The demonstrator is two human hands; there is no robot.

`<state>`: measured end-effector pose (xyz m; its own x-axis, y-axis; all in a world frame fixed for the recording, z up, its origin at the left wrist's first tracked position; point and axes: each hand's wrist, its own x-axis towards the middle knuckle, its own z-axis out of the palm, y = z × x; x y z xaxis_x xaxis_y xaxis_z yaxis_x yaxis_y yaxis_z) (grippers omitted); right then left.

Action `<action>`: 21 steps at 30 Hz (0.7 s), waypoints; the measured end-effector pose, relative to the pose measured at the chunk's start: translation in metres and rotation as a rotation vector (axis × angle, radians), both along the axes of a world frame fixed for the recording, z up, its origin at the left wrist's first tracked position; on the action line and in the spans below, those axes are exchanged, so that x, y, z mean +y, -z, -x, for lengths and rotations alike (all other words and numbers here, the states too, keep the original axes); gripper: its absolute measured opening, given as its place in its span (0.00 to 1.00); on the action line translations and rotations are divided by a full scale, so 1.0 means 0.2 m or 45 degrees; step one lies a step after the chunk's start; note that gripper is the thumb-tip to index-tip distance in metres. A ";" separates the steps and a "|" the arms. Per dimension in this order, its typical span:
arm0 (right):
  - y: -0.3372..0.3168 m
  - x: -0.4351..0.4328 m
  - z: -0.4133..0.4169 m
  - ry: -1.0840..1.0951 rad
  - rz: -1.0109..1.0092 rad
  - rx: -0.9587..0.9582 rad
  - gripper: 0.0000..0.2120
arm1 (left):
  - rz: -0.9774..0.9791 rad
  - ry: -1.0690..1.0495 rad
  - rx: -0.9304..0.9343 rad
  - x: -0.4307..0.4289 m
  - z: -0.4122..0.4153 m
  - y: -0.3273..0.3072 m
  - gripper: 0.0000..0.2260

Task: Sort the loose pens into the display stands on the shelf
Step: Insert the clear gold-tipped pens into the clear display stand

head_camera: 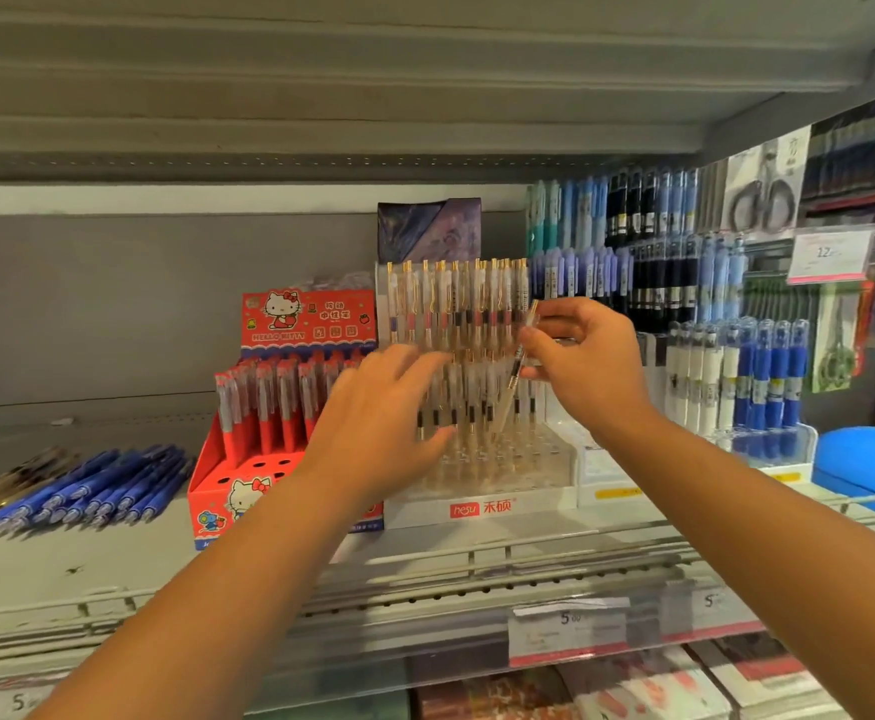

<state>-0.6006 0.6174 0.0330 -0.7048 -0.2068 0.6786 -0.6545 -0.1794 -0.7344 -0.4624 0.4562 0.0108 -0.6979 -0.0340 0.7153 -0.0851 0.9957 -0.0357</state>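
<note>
At frame centre the right hand [586,366] pinches a clear pen [514,375], tip angled down over the clear stand [482,507]. It would be best to straighten the pen and feed it into a free front hole. The left hand [378,418] hovers spread, holding nothing. Loose blue pens [92,485] lie lower left on the grey shelf [61,563], beside a red stand [217,493].

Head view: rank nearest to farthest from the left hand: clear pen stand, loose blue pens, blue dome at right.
1. clear pen stand: centre shelf, right at the left hand.
2. loose blue pens: lying on the shelf, far left.
3. blue dome: far right edge, farthest.
</note>
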 end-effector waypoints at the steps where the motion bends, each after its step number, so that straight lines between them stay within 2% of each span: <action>1: -0.01 0.00 0.02 0.016 0.000 0.006 0.11 | 0.050 -0.043 -0.027 0.00 0.03 -0.01 0.34; 7: -0.02 -0.03 0.11 0.168 -0.127 0.084 0.11 | 0.094 -0.128 -0.145 0.01 0.20 -0.04 0.42; 12: 0.01 -0.08 0.12 0.192 -0.198 0.120 0.10 | 0.092 -0.113 -0.074 0.00 0.24 -0.02 0.41; 21: 0.11 -0.11 0.10 0.257 -0.532 0.197 0.11 | 0.113 -0.104 -0.034 -0.02 0.26 -0.01 0.40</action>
<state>-0.6205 0.5944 0.0111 -0.6563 -0.3535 0.6666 -0.7531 0.2514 -0.6080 -0.5136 0.4530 0.0124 -0.7142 -0.0291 0.6993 -0.1638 0.9783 -0.1266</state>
